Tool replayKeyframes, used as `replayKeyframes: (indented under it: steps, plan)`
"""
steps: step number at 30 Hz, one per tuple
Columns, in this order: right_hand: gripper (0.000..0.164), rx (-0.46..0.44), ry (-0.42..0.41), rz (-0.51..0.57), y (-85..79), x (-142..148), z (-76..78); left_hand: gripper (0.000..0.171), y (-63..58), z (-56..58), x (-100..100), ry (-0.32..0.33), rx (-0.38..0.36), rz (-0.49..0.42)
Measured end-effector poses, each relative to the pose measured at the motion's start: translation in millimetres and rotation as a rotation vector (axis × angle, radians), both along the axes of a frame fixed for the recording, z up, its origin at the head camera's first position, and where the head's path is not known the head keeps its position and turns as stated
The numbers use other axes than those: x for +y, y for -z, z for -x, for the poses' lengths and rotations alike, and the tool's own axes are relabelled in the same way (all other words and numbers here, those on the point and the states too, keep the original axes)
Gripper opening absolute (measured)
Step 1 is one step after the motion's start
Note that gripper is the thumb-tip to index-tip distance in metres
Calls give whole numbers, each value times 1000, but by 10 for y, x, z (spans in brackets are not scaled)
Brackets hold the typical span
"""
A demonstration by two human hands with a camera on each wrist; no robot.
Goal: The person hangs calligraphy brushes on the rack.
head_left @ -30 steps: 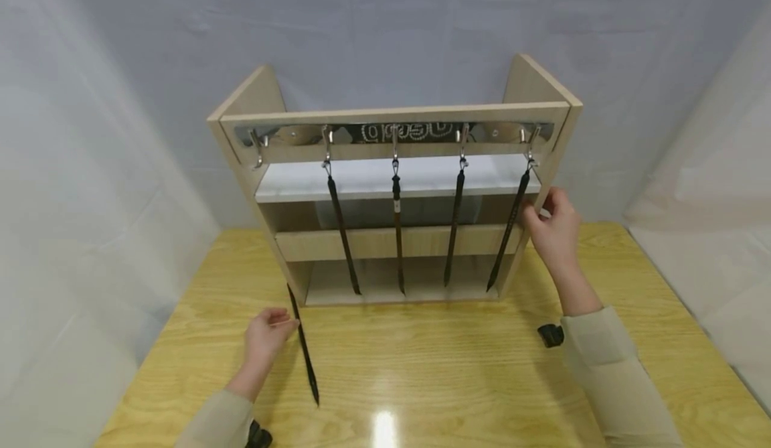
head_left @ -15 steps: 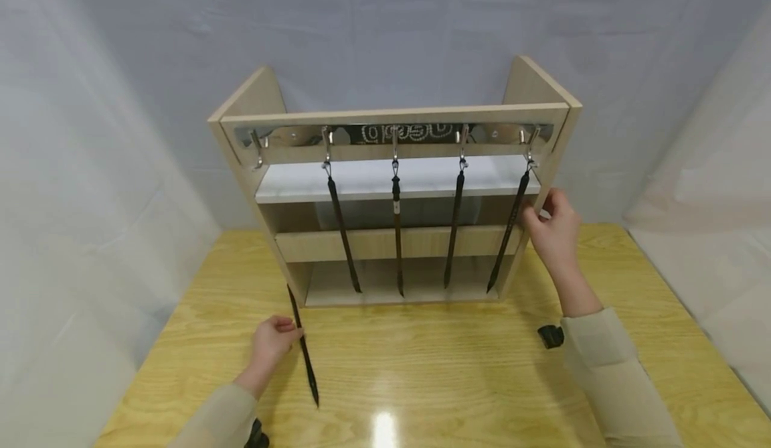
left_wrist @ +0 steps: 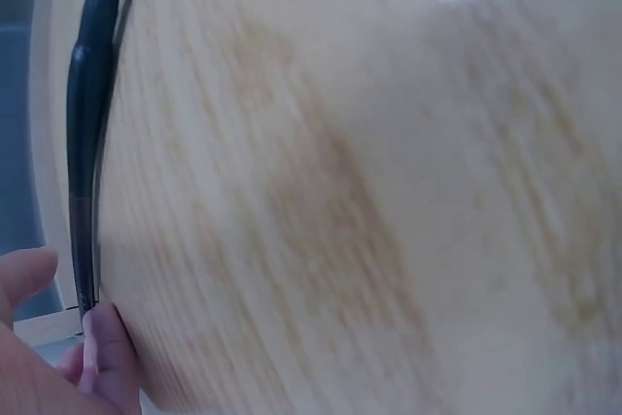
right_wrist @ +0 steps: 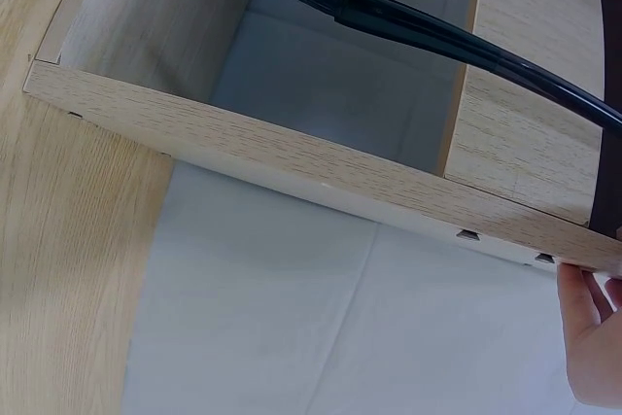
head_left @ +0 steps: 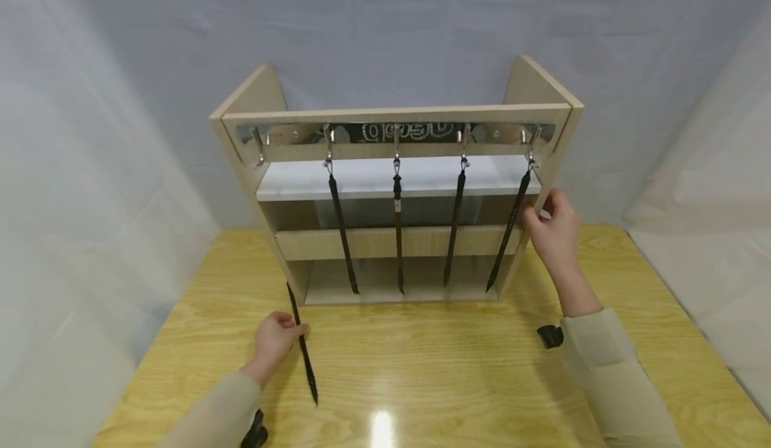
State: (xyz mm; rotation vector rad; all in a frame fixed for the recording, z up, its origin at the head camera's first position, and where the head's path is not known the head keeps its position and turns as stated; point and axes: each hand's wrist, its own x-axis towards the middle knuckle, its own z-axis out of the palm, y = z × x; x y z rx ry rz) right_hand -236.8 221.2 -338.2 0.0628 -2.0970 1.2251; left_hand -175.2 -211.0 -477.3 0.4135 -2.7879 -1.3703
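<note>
A dark writing brush (head_left: 306, 357) lies on the table, left of a small wooden shelf (head_left: 397, 244). My left hand (head_left: 274, 342) is at this brush, its thumb reaching across above the shaft. In the left wrist view, the thumb stands apart from the brush (left_wrist: 89, 123) while the other fingers (left_wrist: 115, 352) are beside its shaft. My right hand (head_left: 554, 230) grips the edge of the shelf's right side panel. Fingers (right_wrist: 580, 303) touch the panel's outer face in the right wrist view; the rest of that hand is cut off.
A metal hook rail (head_left: 394, 133) runs along the shelf's top front. Several brushes, among them a brown-shafted brush (head_left: 398, 234), hang from its hooks; the leftmost hook (head_left: 259, 146) bears nothing. The wooden table (head_left: 421, 367) stands before a pale cloth backdrop (head_left: 385, 33).
My left hand has shifted slightly to the right, its thumb now reaching past the lying brush. My right hand has stayed on the side panel.
</note>
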Motion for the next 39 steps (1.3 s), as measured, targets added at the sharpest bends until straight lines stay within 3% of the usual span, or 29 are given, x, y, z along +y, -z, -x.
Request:
replayKeyframes:
  steps: [10,22,30,35,39]
  plan:
    - [22,-19,-1,20,-10,-2,-1,34,36,25,3,15,13,37]
    - [21,-10,3,27,-21,-12,-6,24,46,50,-49,5,-50,36]
    - [20,-4,15,-13,4,2,0,11,-11,60,-92,73,-78,-9]
    - [21,-8,14,-13,2,3,-6,30,3,109,-147,125,-97,-3]
    - [20,-13,17,-22,3,2,-8,33,5,149,-156,113,-139,10]
